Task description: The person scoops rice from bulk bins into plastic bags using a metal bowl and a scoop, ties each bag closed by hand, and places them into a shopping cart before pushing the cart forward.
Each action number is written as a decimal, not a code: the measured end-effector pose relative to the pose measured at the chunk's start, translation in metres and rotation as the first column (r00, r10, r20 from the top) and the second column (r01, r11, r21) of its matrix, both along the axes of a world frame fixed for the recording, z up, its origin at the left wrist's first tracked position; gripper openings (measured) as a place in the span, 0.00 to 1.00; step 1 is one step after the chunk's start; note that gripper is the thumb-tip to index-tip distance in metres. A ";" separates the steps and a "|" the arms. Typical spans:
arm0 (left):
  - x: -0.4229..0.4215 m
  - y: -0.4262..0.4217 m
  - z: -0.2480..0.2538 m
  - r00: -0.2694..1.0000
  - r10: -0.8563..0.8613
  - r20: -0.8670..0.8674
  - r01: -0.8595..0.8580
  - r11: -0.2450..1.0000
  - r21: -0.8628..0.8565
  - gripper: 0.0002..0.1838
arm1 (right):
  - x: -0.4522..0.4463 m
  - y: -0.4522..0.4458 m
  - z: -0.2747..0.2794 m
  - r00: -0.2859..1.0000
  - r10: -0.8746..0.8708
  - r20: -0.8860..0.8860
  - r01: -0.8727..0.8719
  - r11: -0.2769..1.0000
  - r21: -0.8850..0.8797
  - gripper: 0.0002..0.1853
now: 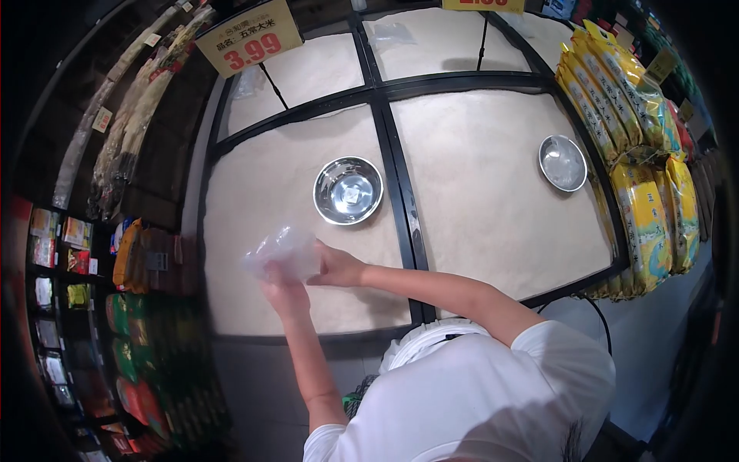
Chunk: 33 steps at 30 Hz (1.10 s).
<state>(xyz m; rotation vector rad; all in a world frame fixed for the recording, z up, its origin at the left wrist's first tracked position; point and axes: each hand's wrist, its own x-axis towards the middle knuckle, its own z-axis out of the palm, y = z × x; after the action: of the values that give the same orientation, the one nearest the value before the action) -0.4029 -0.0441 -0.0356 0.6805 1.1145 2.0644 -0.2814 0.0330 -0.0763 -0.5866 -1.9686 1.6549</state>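
A thin clear plastic bag [281, 245] is held over the near left rice bin. My left hand [285, 292] is closed on its lower side, fingers partly behind the plastic. From the right, my right hand [339, 266] pinches the edge of the same bag. Just beyond my hands, a shiny steel bowl [348, 208] rests on the white rice [254, 185], with nothing but reflections visible inside it.
Black dividers [396, 177] separate several rice bins. A second metal bowl [563, 163] lies tilted in the right bin. A price sign [250, 37] stands at the back left. Yellow rice bags [647, 223] are stacked at right, packaged goods [138, 331] at left.
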 end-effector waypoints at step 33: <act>-0.182 0.004 -0.135 0.854 0.509 -0.104 -0.506 0.772 -0.385 0.34 | 0.048 -0.047 -0.140 0.937 -0.027 0.349 -0.015 0.993 0.117 0.23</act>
<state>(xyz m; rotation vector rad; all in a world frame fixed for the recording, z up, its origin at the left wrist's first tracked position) -0.5847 -0.0403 -0.1702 0.1665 1.8106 2.1486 -0.2335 -0.0141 -0.2164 -0.8912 -2.2925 1.4961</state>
